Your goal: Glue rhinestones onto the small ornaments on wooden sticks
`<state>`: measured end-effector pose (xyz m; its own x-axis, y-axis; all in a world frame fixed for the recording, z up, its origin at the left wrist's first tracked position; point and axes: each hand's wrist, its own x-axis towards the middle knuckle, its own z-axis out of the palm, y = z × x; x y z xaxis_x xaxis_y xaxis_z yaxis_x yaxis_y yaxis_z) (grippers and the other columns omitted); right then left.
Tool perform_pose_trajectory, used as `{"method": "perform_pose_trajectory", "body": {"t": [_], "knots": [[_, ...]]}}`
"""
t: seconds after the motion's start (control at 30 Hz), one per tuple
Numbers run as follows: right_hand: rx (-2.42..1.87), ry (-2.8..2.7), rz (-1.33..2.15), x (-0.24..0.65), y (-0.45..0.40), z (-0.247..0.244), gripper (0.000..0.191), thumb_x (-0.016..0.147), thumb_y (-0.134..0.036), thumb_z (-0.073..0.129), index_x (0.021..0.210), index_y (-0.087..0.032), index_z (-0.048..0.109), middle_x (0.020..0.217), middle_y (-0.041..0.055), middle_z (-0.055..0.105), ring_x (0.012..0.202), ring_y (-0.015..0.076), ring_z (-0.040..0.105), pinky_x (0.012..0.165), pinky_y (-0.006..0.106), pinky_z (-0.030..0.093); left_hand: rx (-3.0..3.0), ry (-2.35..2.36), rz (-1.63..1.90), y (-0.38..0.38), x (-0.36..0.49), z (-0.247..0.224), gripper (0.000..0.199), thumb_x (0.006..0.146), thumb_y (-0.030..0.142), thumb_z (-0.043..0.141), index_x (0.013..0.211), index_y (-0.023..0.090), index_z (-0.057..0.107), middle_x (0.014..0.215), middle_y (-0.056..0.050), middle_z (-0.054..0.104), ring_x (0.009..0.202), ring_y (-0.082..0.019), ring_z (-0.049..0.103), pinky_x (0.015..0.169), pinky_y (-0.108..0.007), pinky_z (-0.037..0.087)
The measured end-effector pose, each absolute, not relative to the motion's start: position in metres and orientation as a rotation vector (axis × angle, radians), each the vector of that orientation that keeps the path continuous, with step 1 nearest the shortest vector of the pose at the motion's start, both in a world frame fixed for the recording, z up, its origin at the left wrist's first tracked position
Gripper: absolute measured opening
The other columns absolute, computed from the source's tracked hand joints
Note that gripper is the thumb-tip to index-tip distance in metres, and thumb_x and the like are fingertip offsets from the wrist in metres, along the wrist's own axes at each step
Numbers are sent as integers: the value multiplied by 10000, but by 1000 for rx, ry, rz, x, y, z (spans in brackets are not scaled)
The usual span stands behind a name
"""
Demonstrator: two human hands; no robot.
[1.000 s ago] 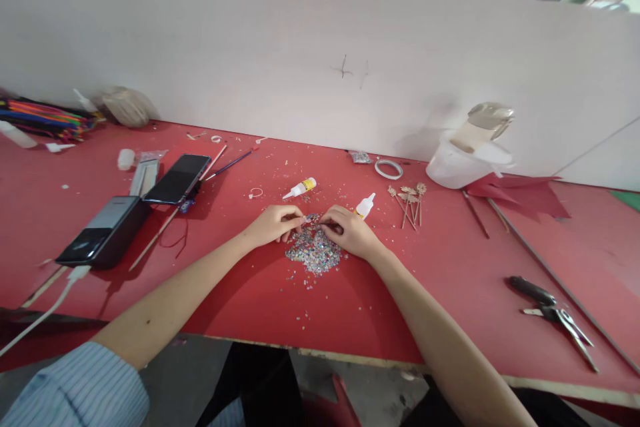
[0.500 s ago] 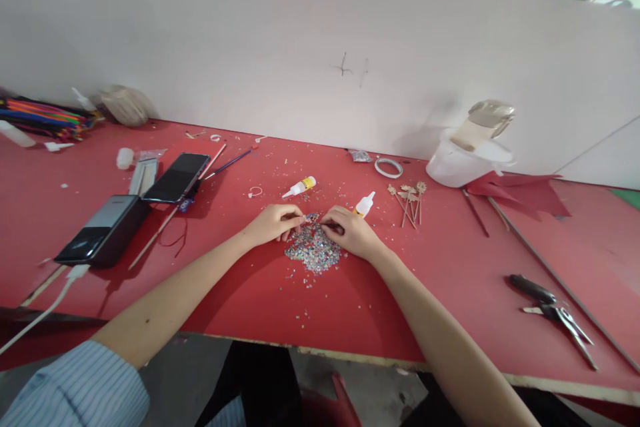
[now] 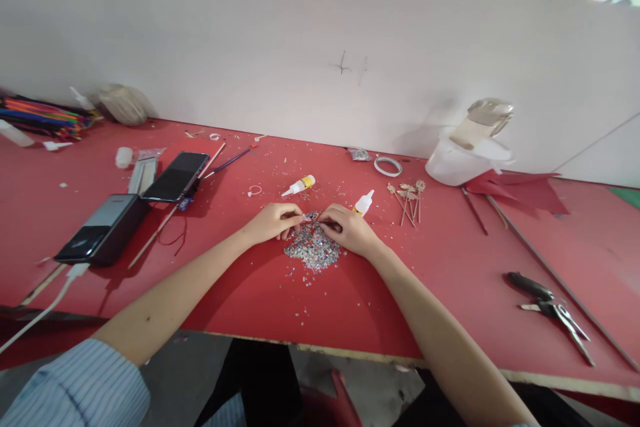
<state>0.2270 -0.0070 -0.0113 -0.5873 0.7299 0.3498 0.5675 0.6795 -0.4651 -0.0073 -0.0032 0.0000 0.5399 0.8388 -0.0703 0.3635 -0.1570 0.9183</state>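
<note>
Just above a loose pile of shiny silvery sequins (image 3: 314, 250), my two hands face each other with their fingertips close together. My left hand (image 3: 275, 222) is closed in a pinch on a small glittery piece (image 3: 311, 216), whose shape is too small to make out. My right hand (image 3: 347, 228) comes in from the other side, thumb and finger pressed together; what they hold, if anything, is hidden. A glue bottle (image 3: 300, 185) with a yellow label lies behind my left hand. Another glue bottle (image 3: 364, 203) lies partly hidden behind my right hand.
On the red table (image 3: 240, 307), a phone (image 3: 177, 177) rests near a power bank (image 3: 100, 230) at left. Several wooden flower sticks (image 3: 410, 200), a tape roll (image 3: 388, 167) and a white tub (image 3: 457, 163) are at right. Pliers (image 3: 555, 310) lie near the front right edge.
The right fingertips have shifted very slightly toward the left hand. The whole view has moved a touch; otherwise the hands and the things on the table stay as they were.
</note>
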Motion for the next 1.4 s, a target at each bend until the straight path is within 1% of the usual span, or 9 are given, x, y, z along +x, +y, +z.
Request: {"method": "perform_pose_trajectory", "body": {"t": [0.17, 0.4, 0.73, 1.1, 1.4], "knots": [[-996, -2369, 429, 228, -7, -12, 99, 864, -190, 524, 915, -199, 608, 886, 46, 606, 786, 143, 576, 704, 271, 470, 1738, 1006, 586, -3, -7, 0, 247, 876, 400, 518, 831, 168, 593, 696, -28, 653, 445, -70, 508, 425, -203, 389], [-1015, -2370, 431, 228, -6, -12, 93, 866, -184, 529, 916, -195, 607, 894, 49, 605, 812, 148, 580, 726, 276, 473, 1732, 1000, 586, -2, -8, 0, 249, 878, 404, 524, 836, 169, 594, 703, -33, 653, 447, -69, 511, 420, -198, 398], [-986, -2362, 441, 230, -7, -11, 88, 861, -176, 535, 914, -191, 604, 880, 39, 596, 770, 132, 566, 707, 260, 466, 1750, 986, 584, -1, -8, -4, 251, 883, 396, 515, 845, 159, 589, 695, -30, 644, 440, -53, 506, 415, -171, 392], [-1006, -2364, 445, 229, -6, -11, 92, 861, -180, 536, 912, -188, 612, 886, 44, 601, 793, 138, 579, 716, 265, 468, 1753, 994, 570, -2, -8, -2, 254, 879, 401, 511, 845, 160, 585, 691, -29, 638, 446, -68, 507, 430, -198, 394], [-1016, -2376, 418, 228, -5, -13, 91, 876, -193, 531, 926, -194, 607, 903, 49, 607, 825, 150, 587, 736, 278, 479, 1759, 991, 574, -1, -8, -2, 239, 885, 383, 511, 842, 161, 588, 687, -27, 640, 438, -62, 507, 427, -188, 396]]}}
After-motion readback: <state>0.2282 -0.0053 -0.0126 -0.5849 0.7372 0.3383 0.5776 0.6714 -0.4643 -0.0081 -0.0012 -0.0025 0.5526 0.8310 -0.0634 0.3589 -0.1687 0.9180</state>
